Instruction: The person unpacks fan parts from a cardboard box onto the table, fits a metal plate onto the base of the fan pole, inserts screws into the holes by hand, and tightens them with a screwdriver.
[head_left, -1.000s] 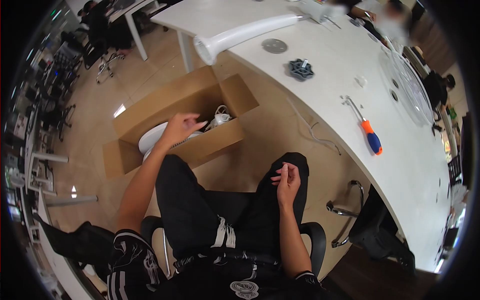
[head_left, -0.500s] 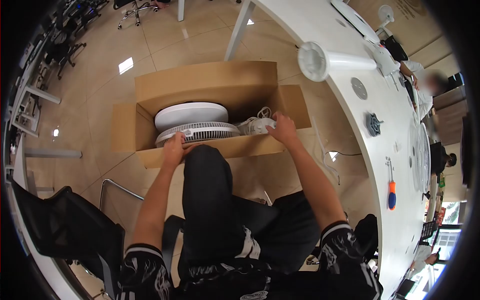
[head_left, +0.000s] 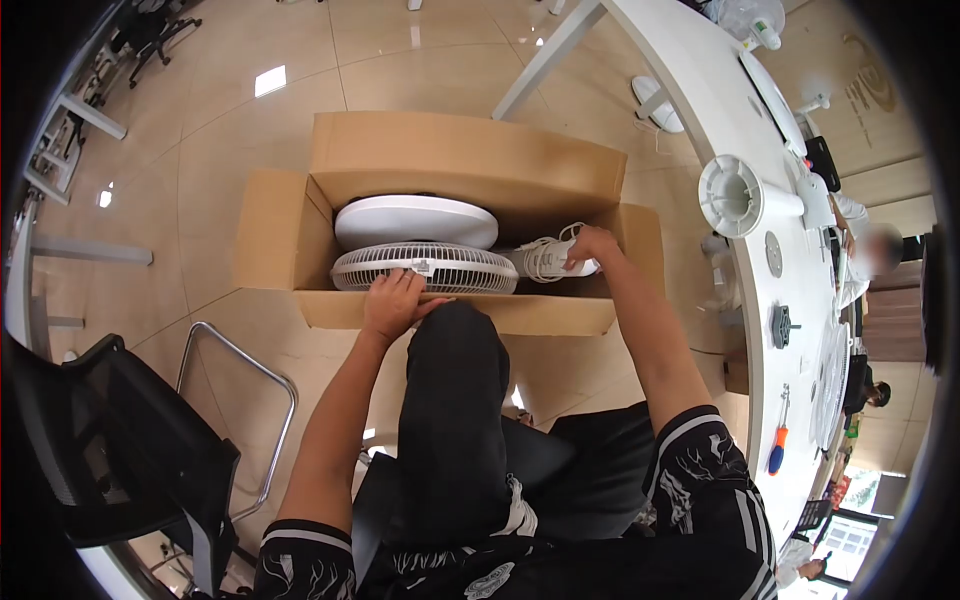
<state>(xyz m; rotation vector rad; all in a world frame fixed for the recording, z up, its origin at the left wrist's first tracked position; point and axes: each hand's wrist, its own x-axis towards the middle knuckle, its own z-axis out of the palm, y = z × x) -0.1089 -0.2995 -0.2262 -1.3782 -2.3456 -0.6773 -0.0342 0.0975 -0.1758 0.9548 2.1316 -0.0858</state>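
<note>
A white fan [head_left: 470, 272] with a ribbed round grille lies on its side in an open cardboard box [head_left: 465, 318]. My left hand [head_left: 395, 300] reaches over the box's near side, its fingers curled on the grille rim near a small clip and its thumb stretched out to the right. At the fan's other end, my right hand [head_left: 594, 250] is closed around its white body, beside a bundled white cord [head_left: 545, 258]. Behind the grille a smooth white disc [head_left: 415, 222] stands on edge in the box. The undersides of both parts are hidden.
To the right, a white table [head_left: 745, 290] holds a white tube with a round flange [head_left: 735, 195], a dark star-shaped knob [head_left: 782, 326] and an orange-and-blue screwdriver [head_left: 777, 450]. A black mesh chair [head_left: 130, 450] stands at left. A person [head_left: 850, 225] is across the table.
My view has shifted, so the box appears farther right. My left fingers have moved slightly left of the grille clip. My right hand stays on the fan's body, lower inside the box.
</note>
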